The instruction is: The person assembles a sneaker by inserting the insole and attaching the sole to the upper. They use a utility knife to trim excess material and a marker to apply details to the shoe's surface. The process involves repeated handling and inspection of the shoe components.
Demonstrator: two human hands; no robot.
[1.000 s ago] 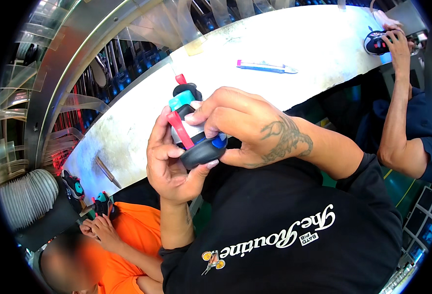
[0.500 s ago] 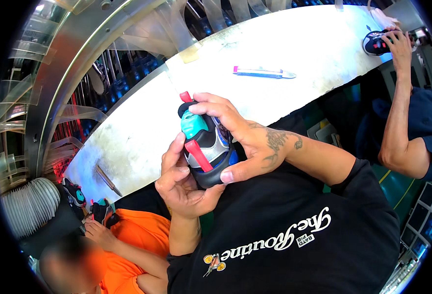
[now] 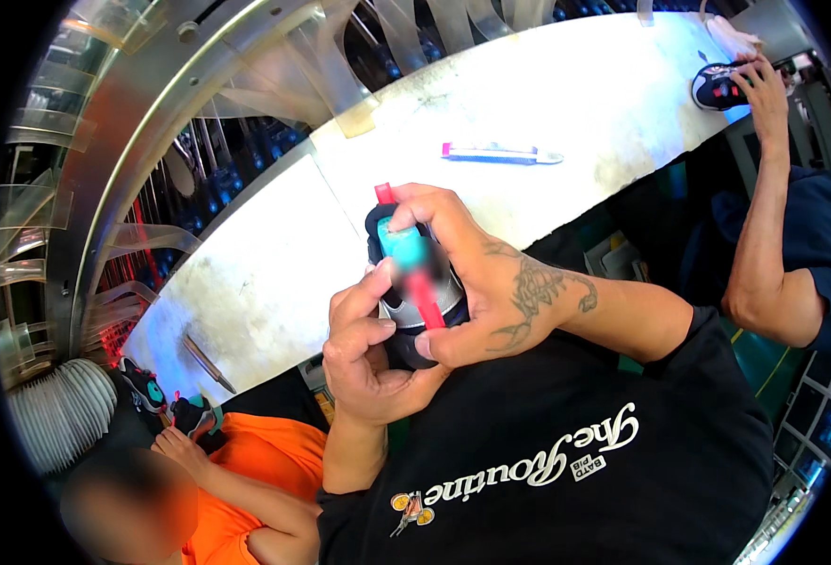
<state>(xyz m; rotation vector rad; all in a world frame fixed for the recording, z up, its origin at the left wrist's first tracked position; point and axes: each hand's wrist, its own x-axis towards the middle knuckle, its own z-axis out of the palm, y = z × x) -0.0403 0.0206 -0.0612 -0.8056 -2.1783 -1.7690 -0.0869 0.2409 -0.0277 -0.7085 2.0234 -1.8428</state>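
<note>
Both of my hands hold a small black and silver shoe (image 3: 403, 311) above the near edge of the white worktable. A teal form, apparently a shoe last (image 3: 402, 243), fills its opening. One red pull tab (image 3: 384, 193) stands up at the far end, and a red strip (image 3: 429, 306) runs along the near part. My left hand (image 3: 368, 372) is closed around the left side and near end. My right hand (image 3: 476, 273) grips the other side, its fingertips on the teal form and its thumb at the near end. My palms and fingers hide much of the shoe's sides.
On the white table (image 3: 255, 273) lie a blue-and-pink cutter-like tool (image 3: 500, 153) and a metal rod-like tool (image 3: 210, 364). At far right a co-worker's hand (image 3: 766, 99) holds a shoe (image 3: 718, 87). Lower left, a person in orange (image 3: 269, 461) handles another shoe (image 3: 192, 414).
The shoe and both my hands have shifted slightly right. The shoe has tilted a little, and my right fingertips now rest on the teal form.
</note>
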